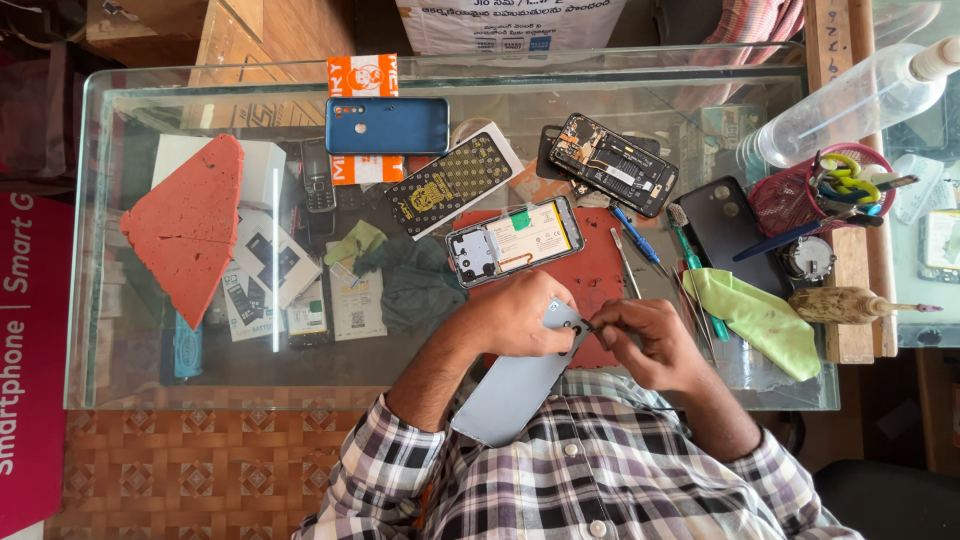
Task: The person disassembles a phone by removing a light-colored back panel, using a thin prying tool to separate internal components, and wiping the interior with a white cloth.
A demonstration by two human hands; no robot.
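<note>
While both forearms come in from the plaid-shirted body at six o'clock, the left hand (515, 318) curls over the upper end of a pale blue phone back cover (520, 385), its fingers wrapped around the top edge and grasping it beside the camera cutout. The right hand (640, 335) meets it from three o'clock, thumb and forefinger pinched together at the cover's upper right corner; whatever small thing they pinch is too tiny to tell. The back cover sits at the near edge of the glass counter (150, 390), just above the person's chest, its long axis slanting from seven o'clock up to one o'clock, camera end pointing away from the body, lower end overhanging the shirt. Just beyond the hands, at twelve o'clock, an opened phone (515, 240) lies face down on a red mat (600, 270), its battery exposed. A second opened phone (612, 163) rests farther off at one o'clock. To the right, at three o'clock, a yellow-green cloth (760, 320) lies crumpled, with a green-handled tool (697, 270) beside it. A red sponge block (190, 225) sits well apart at ten o'clock, and a blue phone case (387, 125) at eleven.
</note>
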